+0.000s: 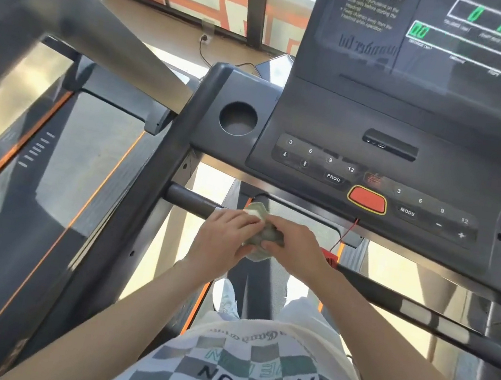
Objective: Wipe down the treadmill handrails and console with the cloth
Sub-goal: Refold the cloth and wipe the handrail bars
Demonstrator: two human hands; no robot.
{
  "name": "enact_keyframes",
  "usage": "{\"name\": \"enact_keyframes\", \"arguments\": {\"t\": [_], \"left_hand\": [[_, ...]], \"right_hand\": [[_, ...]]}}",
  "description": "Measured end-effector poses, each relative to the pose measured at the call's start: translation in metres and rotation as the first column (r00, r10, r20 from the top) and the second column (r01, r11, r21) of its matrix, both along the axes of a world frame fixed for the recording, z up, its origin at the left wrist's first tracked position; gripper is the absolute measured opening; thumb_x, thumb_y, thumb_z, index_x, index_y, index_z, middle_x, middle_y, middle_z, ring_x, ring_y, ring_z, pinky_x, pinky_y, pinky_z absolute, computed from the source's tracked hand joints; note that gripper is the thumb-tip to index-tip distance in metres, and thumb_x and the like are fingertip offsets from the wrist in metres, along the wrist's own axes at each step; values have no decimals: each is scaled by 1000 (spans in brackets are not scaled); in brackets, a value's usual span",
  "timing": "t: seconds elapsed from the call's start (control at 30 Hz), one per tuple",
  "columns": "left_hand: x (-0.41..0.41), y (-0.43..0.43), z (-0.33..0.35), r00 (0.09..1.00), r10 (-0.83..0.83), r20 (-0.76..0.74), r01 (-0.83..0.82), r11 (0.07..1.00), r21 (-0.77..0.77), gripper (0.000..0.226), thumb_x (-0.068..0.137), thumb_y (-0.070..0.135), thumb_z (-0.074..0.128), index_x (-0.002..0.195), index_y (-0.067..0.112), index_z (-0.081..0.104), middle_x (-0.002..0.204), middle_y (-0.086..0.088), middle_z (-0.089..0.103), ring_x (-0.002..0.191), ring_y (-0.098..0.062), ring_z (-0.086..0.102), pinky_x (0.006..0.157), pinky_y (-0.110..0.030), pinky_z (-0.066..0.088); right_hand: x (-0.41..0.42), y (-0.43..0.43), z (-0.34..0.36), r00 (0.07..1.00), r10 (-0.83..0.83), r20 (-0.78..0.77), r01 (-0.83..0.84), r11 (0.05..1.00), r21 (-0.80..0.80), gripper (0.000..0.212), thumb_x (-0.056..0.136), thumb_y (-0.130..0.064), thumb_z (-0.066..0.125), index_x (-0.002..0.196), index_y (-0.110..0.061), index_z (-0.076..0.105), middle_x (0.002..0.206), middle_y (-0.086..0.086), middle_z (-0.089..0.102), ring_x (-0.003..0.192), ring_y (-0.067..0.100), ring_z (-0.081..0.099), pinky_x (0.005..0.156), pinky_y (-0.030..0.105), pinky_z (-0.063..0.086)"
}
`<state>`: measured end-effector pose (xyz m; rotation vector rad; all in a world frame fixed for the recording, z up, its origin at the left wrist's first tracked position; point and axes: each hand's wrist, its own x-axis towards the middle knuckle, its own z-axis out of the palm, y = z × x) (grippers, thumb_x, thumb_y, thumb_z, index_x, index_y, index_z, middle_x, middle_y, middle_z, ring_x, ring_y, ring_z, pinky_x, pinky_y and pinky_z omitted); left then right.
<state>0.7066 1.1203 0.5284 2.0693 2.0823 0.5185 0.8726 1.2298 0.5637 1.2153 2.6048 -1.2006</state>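
A pale grey-green cloth [260, 234] is bunched around the black front handrail [188, 198] just below the console [379, 165]. My left hand [222, 238] grips the cloth from the left, fingers curled over it. From the right, my right hand [296, 244] also holds the cloth, its fingers wrapped over the bundle. Both hands touch each other over the bar. The handrail continues to the right [421, 313] with pale sensor strips. Most of the cloth is hidden under my fingers.
The console has number buttons, a red stop button [367, 200], a round cup holder [238, 118] and a lit display [467, 37]. A red safety cord with clip [331, 255] hangs beside my right hand. Another treadmill [49, 156] stands to the left. A phone [274, 66] lies on the window ledge.
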Motion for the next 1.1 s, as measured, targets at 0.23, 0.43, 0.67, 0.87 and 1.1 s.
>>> {"name": "enact_keyframes", "arguments": {"t": [0.23, 0.43, 0.67, 0.87, 1.1], "left_hand": [[-17, 8, 3, 999, -41, -32, 41, 999, -2, 41, 81, 41, 83, 117, 24, 72, 115, 5, 73, 103, -19, 68, 99, -41, 49], [8, 22, -1, 991, -126, 32, 128, 991, -50, 40, 81, 42, 81, 117, 24, 73, 113, 5, 74, 100, -19, 68, 95, -39, 49], [37, 42, -3, 949, -298, 97, 298, 954, 20, 37, 81, 31, 82, 117, 21, 75, 112, 3, 74, 94, -24, 69, 82, -41, 53], [37, 41, -9, 923, -344, 171, 309, 929, 201, 15, 93, 31, 68, 95, 22, 80, 99, 10, 73, 81, -21, 58, 70, -38, 49], [25, 31, 11, 905, -380, 190, 363, 924, 121, 16, 83, 25, 79, 99, 24, 77, 89, 9, 74, 75, -15, 62, 68, -28, 49]], "right_hand": [[9, -6, -2, 999, -30, 30, 28, 996, 90, 34, 90, -38, 73, 118, -22, 63, 104, -6, 63, 87, 12, 58, 79, 27, 47], [41, -3, -3, 991, -51, 121, 25, 978, 208, 36, 89, -44, 72, 115, -21, 67, 100, -2, 68, 88, 18, 62, 85, 39, 51], [74, -17, -13, 992, -124, 35, 95, 884, 457, 14, 84, -29, 76, 85, -15, 73, 75, 0, 72, 67, 25, 64, 75, 41, 52], [76, -45, -23, 945, -254, -205, 326, 758, 565, 23, 92, -27, 62, 85, -13, 78, 90, 0, 78, 80, 24, 69, 74, 39, 55], [76, -76, -22, 872, -404, -276, 482, 807, 343, 16, 81, -6, 83, 95, -11, 76, 91, -1, 75, 76, 11, 64, 80, 20, 53]]}}
